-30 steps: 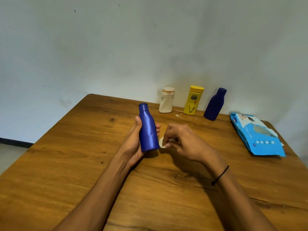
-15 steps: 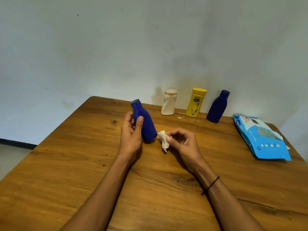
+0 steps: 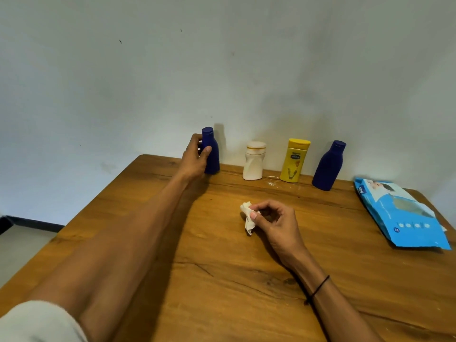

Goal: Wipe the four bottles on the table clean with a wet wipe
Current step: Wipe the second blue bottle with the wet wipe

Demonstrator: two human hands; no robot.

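Upright, blue bottle in left hand

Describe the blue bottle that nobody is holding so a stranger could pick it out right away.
Look along the back edge of the wooden table, where four bottles stand in a row by the wall. It is the dark blue bottle at the right end, beside the yellow bottle; its twin at the left end has a hand around it.
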